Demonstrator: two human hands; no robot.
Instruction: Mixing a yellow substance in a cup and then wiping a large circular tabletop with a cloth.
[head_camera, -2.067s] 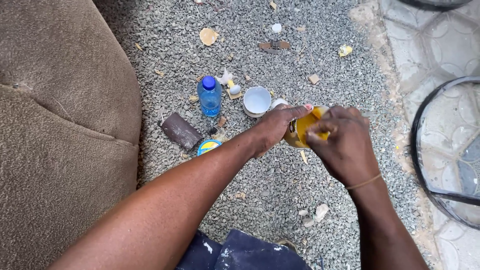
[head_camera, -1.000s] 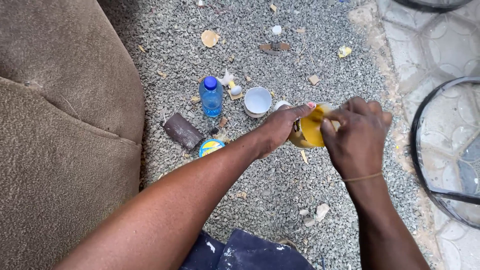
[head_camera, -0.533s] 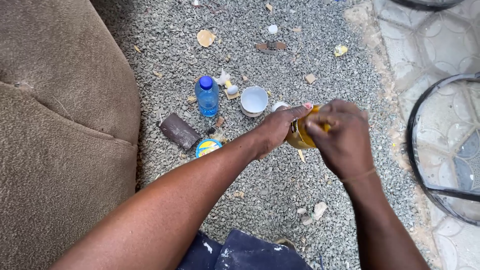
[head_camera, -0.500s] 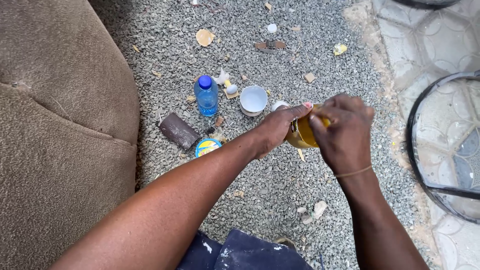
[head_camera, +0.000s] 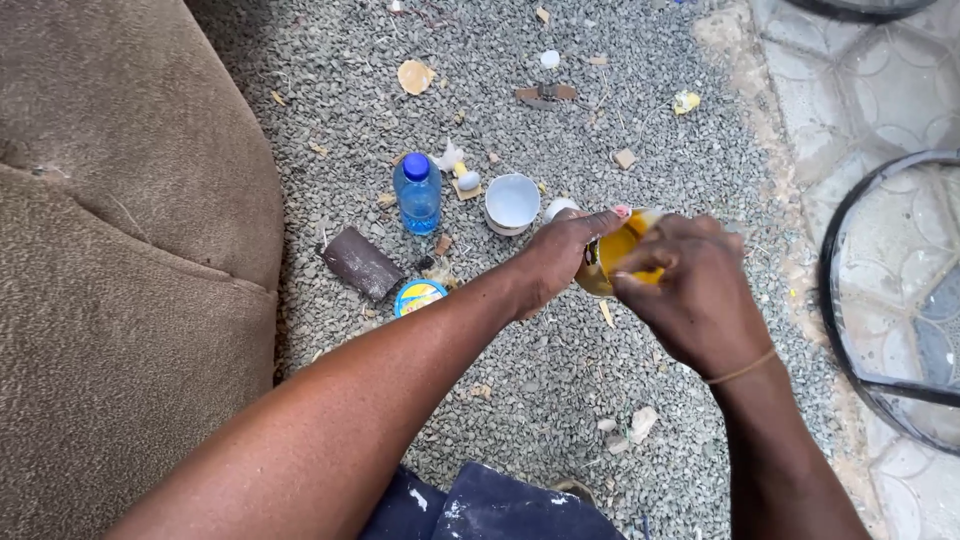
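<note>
While both hands meet over the gravel ground (head_camera: 560, 400), the left hand (head_camera: 560, 262) wraps its fingers around a small yellow container (head_camera: 612, 262), and the right hand (head_camera: 697, 295) closes its fingers over the container's top and near side, hiding most of it. Taking the white cup (head_camera: 512, 203) as landmark, the yellow container is held just to its right and slightly nearer the person, above the gravel. A blue-capped water bottle (head_camera: 418, 194) stands just left of the cup. Farther left and nearer lies a dark brown flat block (head_camera: 361, 263), with a round blue-and-yellow tin (head_camera: 419, 296) beside it. A brown cushion (head_camera: 120, 250) fills the far left, well apart from the cup.
</note>
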